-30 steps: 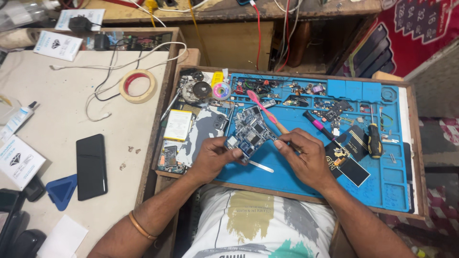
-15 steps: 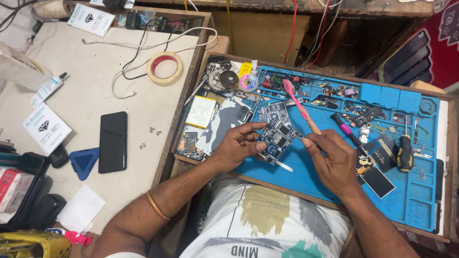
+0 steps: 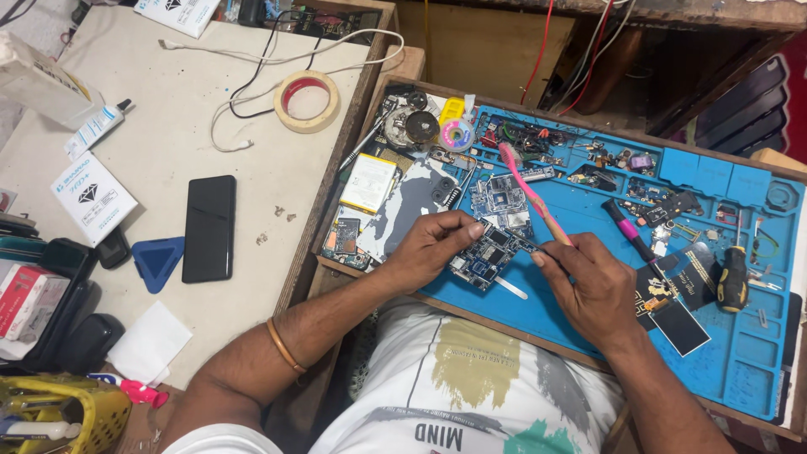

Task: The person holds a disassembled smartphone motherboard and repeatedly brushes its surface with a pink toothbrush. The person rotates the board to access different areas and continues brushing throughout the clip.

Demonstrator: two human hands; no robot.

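My left hand (image 3: pixel 430 245) pinches the near edge of a small blue circuit board (image 3: pixel 486 255) that lies on the blue work mat (image 3: pixel 588 319). My right hand (image 3: pixel 588 290) grips a pink toothbrush (image 3: pixel 530 195) by its handle; the brush head points away, over a second circuit board (image 3: pixel 503 197) farther back. A thin white stick (image 3: pixel 511 288) lies on the mat just below the held board, between the two hands.
A black and yellow screwdriver (image 3: pixel 733 279), a pink pen (image 3: pixel 626 231), dark cards (image 3: pixel 677 318) and several small parts crowd the mat's compartments. A white battery (image 3: pixel 368 182) lies at the mat's left. On the beige table sit a black phone (image 3: pixel 208 227), a tape roll (image 3: pixel 307 101) and white cables.
The camera view has shifted left and down, so the mat sits farther right in the frame. Both hands stay on the board and the toothbrush in much the same pose.
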